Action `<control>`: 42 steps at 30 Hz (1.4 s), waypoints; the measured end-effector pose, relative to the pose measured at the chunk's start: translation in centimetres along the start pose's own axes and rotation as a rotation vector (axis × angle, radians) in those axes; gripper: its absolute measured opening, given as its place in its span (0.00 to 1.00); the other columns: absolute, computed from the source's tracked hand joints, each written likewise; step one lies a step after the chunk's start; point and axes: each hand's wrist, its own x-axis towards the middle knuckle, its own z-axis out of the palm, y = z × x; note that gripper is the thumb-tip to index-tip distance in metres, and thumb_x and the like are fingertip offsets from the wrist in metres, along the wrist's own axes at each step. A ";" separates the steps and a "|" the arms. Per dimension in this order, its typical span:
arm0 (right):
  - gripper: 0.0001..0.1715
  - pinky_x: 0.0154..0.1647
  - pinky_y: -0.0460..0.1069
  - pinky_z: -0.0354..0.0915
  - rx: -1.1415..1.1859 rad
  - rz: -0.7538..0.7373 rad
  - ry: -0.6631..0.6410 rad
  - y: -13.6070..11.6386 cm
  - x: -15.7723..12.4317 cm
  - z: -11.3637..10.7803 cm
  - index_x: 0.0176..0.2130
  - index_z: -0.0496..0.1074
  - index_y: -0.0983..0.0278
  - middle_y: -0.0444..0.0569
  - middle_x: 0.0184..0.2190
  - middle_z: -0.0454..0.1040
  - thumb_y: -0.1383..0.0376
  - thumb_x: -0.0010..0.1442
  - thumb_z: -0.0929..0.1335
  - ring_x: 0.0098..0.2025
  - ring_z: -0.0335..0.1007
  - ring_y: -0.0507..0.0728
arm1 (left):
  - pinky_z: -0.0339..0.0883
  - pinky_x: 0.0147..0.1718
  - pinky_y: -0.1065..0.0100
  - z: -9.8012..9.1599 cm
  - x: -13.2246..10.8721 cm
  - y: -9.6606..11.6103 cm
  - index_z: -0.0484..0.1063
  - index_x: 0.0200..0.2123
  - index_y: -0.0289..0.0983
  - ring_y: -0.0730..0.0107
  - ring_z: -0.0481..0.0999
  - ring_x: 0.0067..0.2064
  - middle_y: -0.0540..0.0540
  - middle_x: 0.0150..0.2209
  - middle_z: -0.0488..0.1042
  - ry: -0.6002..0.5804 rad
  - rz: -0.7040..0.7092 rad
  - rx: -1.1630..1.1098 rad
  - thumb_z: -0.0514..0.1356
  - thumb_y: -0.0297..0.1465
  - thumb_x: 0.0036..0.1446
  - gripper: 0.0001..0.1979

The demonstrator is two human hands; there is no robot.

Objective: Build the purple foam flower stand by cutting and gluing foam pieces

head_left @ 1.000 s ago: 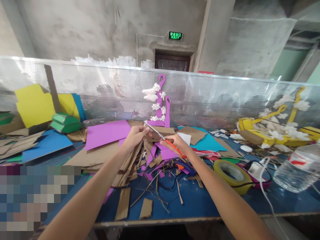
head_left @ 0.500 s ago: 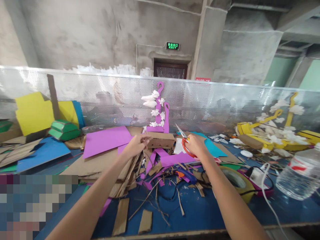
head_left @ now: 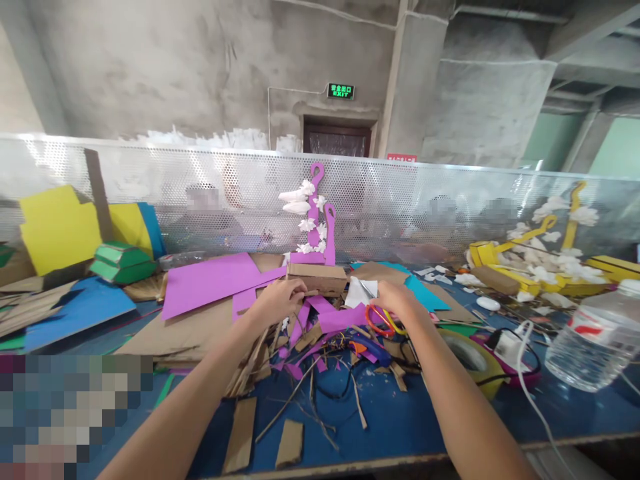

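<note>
Both my hands are over the littered middle of the table. My left hand (head_left: 281, 297) is closed, fingertips drawn together beside a long brown cardboard box piece (head_left: 317, 279); what lies between them, if anything, is hard to make out. A narrow purple strip (head_left: 263, 283) lies just behind this hand. My right hand (head_left: 397, 298) is closed on a pair of scissors (head_left: 381, 321). Their orange and yellow handles hang below my fingers, and the blade points up-left over a white sheet (head_left: 354, 293). Purple offcuts (head_left: 340, 320) lie between the hands.
A purple stand with white flowers (head_left: 314, 220) is at the back, against a perforated metal panel (head_left: 240, 200). A glue gun (head_left: 370, 350), tape roll (head_left: 473, 360) and water bottle (head_left: 593, 343) sit to the front and right. Purple board (head_left: 213, 283) and a green box (head_left: 123, 262) lie left.
The scissors have dropped lower and their handles now hang beneath my right hand. My left hand has moved slightly lower, and the purple strip behind it now shows. The view has shifted slightly.
</note>
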 end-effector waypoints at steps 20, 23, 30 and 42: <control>0.15 0.34 0.50 0.71 0.959 -0.516 0.135 -5.1 0.3 1.2 0.43 0.81 0.64 0.50 0.32 0.82 0.60 0.59 0.70 0.31 0.77 0.58 | 0.72 0.34 0.64 -1.1 0.3 -1.9 0.77 0.41 0.38 0.63 0.80 0.35 0.43 0.37 0.82 -0.183 -0.008 -0.527 0.61 0.39 0.58 0.13; 0.14 0.36 0.51 0.72 0.975 -0.485 0.189 -4.5 0.6 1.1 0.42 0.80 0.63 0.51 0.33 0.82 0.59 0.60 0.69 0.33 0.78 0.59 | 0.72 0.34 0.62 -1.5 0.5 -3.4 0.78 0.37 0.37 0.64 0.78 0.30 0.44 0.31 0.80 -0.086 -0.046 -0.533 0.63 0.42 0.55 0.14; 0.14 0.35 0.49 0.72 0.984 -0.470 0.266 -4.0 1.2 1.5 0.41 0.78 0.64 0.52 0.34 0.81 0.59 0.61 0.67 0.34 0.78 0.57 | 0.75 0.43 0.56 -0.7 1.1 -4.6 0.76 0.41 0.34 0.64 0.80 0.33 0.46 0.30 0.80 0.128 -0.249 -0.880 0.72 0.44 0.44 0.25; 0.14 0.35 0.49 0.72 1.073 -0.467 0.302 -3.7 1.5 2.0 0.42 0.76 0.65 0.51 0.34 0.80 0.59 0.58 0.68 0.36 0.77 0.57 | 0.72 0.45 0.59 -0.2 0.9 -3.6 0.75 0.43 0.35 0.64 0.79 0.38 0.44 0.36 0.80 0.170 -0.204 -0.861 0.70 0.44 0.48 0.23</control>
